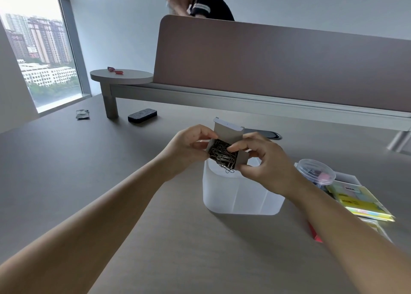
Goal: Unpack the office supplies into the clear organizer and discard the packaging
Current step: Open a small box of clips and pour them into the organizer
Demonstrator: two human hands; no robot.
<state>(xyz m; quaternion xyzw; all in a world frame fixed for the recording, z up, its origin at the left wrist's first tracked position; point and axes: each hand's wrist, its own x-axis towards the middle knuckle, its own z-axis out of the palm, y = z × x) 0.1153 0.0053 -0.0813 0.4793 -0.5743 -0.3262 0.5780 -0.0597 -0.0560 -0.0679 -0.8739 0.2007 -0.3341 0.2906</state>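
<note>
A small grey cardboard box [226,130] with its lid flap up is held over the clear organizer [240,196]. My left hand [189,147] grips the box's left side and my right hand [262,160] grips its right side. The box is tilted toward me and full of metal paper clips [223,154]. Some clips hang over the box's lower edge, above the organizer's near-left part. The organizer is a frosted tub with inner dividers, standing on the desk.
A round clear tub with coloured items [317,171], yellow sticky-note packs [355,200] and a red item [317,236] lie to the right. A black eraser [142,115] and a small wrapper [82,114] lie far left. A desk partition [278,67] stands behind, with a person beyond it.
</note>
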